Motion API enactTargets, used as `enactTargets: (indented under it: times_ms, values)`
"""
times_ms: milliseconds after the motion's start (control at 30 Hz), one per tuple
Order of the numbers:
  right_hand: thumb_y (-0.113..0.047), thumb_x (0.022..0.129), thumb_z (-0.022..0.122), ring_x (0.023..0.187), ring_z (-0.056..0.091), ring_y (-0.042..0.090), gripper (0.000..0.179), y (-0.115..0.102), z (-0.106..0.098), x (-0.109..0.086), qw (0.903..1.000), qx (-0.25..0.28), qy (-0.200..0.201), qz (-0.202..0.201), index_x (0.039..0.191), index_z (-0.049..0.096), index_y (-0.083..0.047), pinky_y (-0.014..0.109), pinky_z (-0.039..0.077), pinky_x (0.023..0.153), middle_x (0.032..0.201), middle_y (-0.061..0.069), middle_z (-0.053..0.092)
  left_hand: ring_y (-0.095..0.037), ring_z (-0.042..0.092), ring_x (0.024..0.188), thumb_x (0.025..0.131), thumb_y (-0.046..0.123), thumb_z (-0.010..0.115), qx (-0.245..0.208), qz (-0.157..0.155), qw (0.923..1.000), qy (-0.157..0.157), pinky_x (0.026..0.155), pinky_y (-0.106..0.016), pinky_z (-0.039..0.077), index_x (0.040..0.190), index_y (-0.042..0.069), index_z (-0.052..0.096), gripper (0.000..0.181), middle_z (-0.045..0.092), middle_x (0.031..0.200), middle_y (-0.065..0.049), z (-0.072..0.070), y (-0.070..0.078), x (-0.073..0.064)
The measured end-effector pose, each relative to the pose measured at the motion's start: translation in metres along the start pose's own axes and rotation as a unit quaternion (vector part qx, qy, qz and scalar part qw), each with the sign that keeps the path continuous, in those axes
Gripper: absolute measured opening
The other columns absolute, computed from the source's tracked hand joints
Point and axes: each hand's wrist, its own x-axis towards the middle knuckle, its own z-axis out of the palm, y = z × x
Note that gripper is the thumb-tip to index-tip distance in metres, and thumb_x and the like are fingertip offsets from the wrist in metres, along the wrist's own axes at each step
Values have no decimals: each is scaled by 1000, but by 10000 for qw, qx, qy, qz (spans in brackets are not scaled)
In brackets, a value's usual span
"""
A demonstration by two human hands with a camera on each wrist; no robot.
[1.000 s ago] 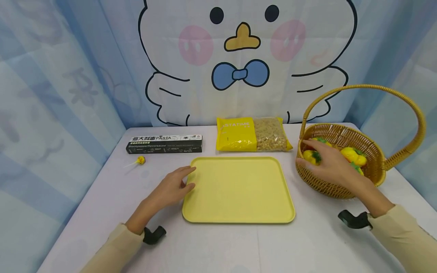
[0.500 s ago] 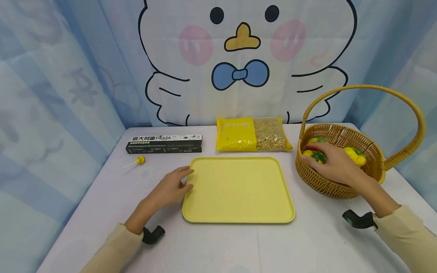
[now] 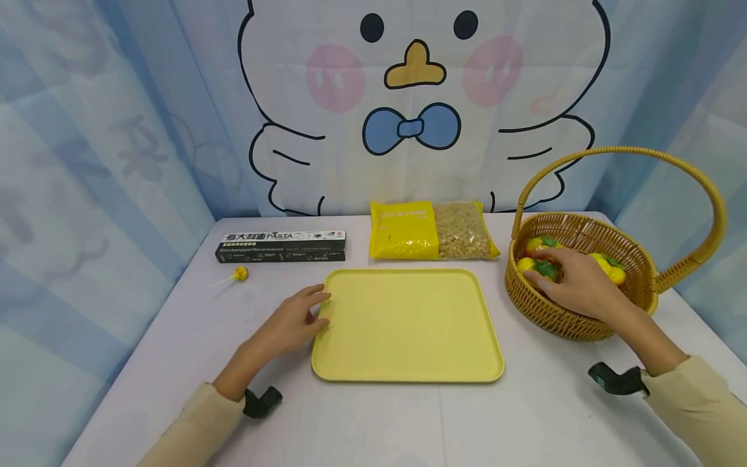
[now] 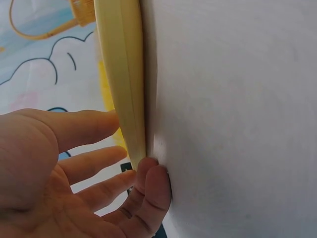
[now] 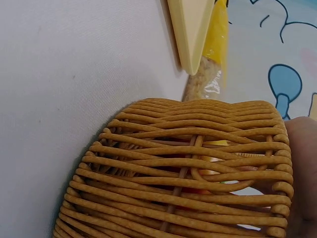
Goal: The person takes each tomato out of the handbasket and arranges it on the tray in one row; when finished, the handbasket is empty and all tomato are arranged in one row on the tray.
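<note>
My left hand point(image 3: 292, 322) lies by the left edge of the yellow tray point(image 3: 408, 324), fingers spread and relaxed. In the left wrist view its thumb meets the tray's rim point(image 4: 130, 99), and two fingertips are by the rim near the table. Inside the wicker basket point(image 3: 543, 311) at the right is my right hand point(image 3: 580, 285). Its thumb and index finger straddle a yellow, pepper-like vegetable with a green leafy top point(image 3: 537, 267); whether they grip it is unclear. Basket wicker point(image 5: 188, 173) hides most of this hand in the right wrist view.
A red-and-yellow piece point(image 3: 539, 244) and a lobed yellow one point(image 3: 609, 267) share the basket, whose tall handle point(image 3: 709, 194) arches above. Behind the tray lie a yellow pasta bag point(image 3: 434, 230) and a dark pasta box point(image 3: 280, 248), with a lollipop point(image 3: 239, 274) before the box.
My right hand has shifted slightly right inside the basket, uncovering more of the yellow vegetable and its green top. The left hand has barely moved, and the tray stays in place.
</note>
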Motion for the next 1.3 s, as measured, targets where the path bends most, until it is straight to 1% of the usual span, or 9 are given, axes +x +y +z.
enactTargets:
  times_ms: [67, 133, 233, 400, 567, 967, 1133, 1300]
  values:
    - [-38, 102, 70, 108, 65, 45, 60, 2, 1, 0, 10000, -28, -19, 15, 143, 60, 4, 62, 54, 87, 133, 33, 66, -13, 58, 85, 101, 13, 70, 1, -26, 10000, 3, 79, -31, 49, 151, 0, 56, 53, 44, 166, -23, 0, 0, 0]
    - [-37, 102, 69, 113, 64, 48, 60, 3, 1, 0, 10000, -44, -32, 33, 144, 60, 5, 66, 53, 90, 135, 34, 65, -13, 58, 85, 101, 13, 70, -3, -52, 10000, 2, 79, -31, 49, 151, 0, 56, 53, 44, 166, -22, 0, 0, -1]
    - [-38, 102, 69, 115, 63, 50, 61, 4, 2, 0, 9999, -36, -48, 89, 145, 59, 5, 68, 52, 92, 135, 35, 64, -13, 57, 86, 101, 12, 70, 10, -80, 10000, -11, 80, -32, 49, 151, 0, 56, 53, 44, 166, -22, 0, 1, -1]
    - [-36, 100, 72, 109, 64, 47, 62, 5, 3, 1, 9999, -15, -29, 166, 144, 59, 5, 65, 55, 90, 130, 35, 65, -14, 57, 87, 100, 12, 70, 43, -80, 10000, -34, 83, -34, 49, 151, 0, 56, 53, 44, 166, -23, 0, 1, -1]
    - [-35, 99, 73, 107, 65, 46, 62, 5, 4, 2, 9996, 2, -42, 262, 143, 58, 6, 65, 55, 89, 128, 36, 65, -15, 58, 88, 100, 11, 70, 38, -44, 10000, -37, 84, -35, 50, 150, -1, 56, 53, 44, 166, -23, 0, 1, -1]
    - [-30, 98, 74, 115, 63, 52, 59, 6, 5, 5, 9994, 60, -117, 318, 140, 60, 9, 68, 53, 94, 130, 36, 64, -15, 58, 89, 100, 13, 71, 44, -114, 9999, -89, 83, -34, 50, 149, 1, 58, 52, 44, 166, -22, 2, -1, 0]
    - [-33, 98, 75, 116, 62, 52, 63, 6, 5, 6, 9990, 87, -158, 398, 142, 58, 9, 68, 52, 96, 131, 37, 64, -16, 59, 91, 101, 13, 71, 21, -138, 9998, -115, 84, -35, 51, 149, 1, 59, 51, 43, 167, -22, 2, -2, 1]
    - [-40, 100, 72, 118, 62, 53, 69, 6, 4, 4, 9978, 61, -305, 578, 145, 55, 10, 69, 51, 99, 134, 39, 63, -16, 59, 92, 101, 13, 71, 28, -150, 9998, -130, 86, -35, 51, 149, 1, 58, 51, 42, 168, -21, 2, -1, 1]
